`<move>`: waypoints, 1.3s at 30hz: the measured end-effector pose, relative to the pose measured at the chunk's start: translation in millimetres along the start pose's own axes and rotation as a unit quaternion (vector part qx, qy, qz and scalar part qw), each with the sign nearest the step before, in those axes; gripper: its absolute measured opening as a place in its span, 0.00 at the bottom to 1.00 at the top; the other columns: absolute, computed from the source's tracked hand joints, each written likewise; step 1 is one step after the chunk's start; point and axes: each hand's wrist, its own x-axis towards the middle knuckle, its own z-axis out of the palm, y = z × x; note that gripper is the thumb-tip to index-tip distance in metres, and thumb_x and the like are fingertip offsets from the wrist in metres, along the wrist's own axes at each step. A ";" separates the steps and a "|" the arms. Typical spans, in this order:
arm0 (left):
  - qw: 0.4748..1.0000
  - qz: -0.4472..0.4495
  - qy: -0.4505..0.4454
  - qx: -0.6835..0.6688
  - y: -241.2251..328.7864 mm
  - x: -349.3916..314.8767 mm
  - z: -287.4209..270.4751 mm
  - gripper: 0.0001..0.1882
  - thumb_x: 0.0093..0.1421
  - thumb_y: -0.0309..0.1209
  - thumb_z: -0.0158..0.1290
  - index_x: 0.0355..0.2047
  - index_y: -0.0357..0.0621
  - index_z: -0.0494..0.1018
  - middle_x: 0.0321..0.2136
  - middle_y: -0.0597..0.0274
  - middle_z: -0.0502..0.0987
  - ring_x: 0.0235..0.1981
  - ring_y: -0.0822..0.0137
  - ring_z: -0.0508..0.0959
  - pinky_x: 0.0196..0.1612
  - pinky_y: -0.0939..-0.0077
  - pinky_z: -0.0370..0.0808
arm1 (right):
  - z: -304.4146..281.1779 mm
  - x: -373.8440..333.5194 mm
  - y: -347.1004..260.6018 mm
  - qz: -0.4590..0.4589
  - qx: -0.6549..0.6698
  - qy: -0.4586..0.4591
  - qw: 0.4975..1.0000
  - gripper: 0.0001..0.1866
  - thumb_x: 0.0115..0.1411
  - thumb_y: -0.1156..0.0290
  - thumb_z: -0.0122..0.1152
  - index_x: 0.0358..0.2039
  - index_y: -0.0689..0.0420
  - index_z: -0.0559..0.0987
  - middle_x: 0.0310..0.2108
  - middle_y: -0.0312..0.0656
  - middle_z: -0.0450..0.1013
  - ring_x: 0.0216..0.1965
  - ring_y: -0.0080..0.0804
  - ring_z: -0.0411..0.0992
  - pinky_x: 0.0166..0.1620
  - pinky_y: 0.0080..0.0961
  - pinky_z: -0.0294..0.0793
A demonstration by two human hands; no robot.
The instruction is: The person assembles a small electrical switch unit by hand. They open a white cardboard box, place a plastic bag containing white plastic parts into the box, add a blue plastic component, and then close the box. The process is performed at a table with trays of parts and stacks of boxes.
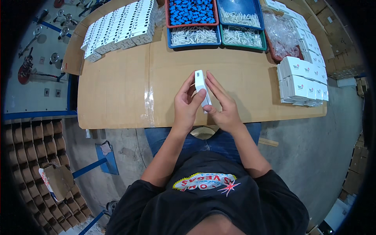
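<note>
A slim white box [200, 81] is held tilted above the near middle of the cardboard-covered table, a small dark mark on its upper end. My left hand [186, 105] grips it from the left, with the thumb across its face and the fingers behind. On the other side, my right hand [226, 110] lies against the box, fingers stretched along its edge and thumb at its lower end. Whatever sits behind the box and inside the palms is hidden.
Rows of white boxes [121, 29] stand far left, more stacked boxes [299, 88] at right. At the back are a red tray [167, 15] of blue pieces, blue and green trays of white sticks, and clear plastic bags [280, 35]. A cardboard divider crate [33, 141] is lower left.
</note>
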 end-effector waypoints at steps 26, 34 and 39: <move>0.994 0.107 0.000 0.010 -7.1 -10.8 6.1 0.48 0.60 0.39 0.69 0.71 0.29 0.55 0.58 0.52 0.72 0.58 0.64 0.73 0.62 0.69 0.70 | 20.1 -6.3 -12.0 -0.045 -0.012 0.093 0.995 0.26 0.76 0.67 0.42 0.65 0.73 0.67 0.64 0.66 0.67 0.64 0.59 0.70 0.63 0.40 0.71; 0.994 0.104 0.016 -0.018 -14.4 -5.2 4.2 0.47 0.60 0.38 0.68 0.71 0.31 0.55 0.58 0.53 0.71 0.59 0.64 0.72 0.62 0.69 0.69 | 22.3 -1.1 -9.8 -0.021 0.051 0.077 0.996 0.26 0.76 0.64 0.43 0.67 0.69 0.66 0.68 0.61 0.64 0.69 0.53 0.64 0.68 0.38 0.63; 0.986 0.159 -0.017 0.057 -11.8 0.4 1.2 0.49 0.55 0.34 0.69 0.71 0.33 0.54 0.63 0.49 0.65 0.67 0.58 0.66 0.70 0.60 0.61 | 6.7 2.5 -4.0 0.030 0.128 0.076 0.988 0.28 0.75 0.60 0.48 0.67 0.66 0.67 0.68 0.57 0.63 0.69 0.48 0.63 0.69 0.38 0.61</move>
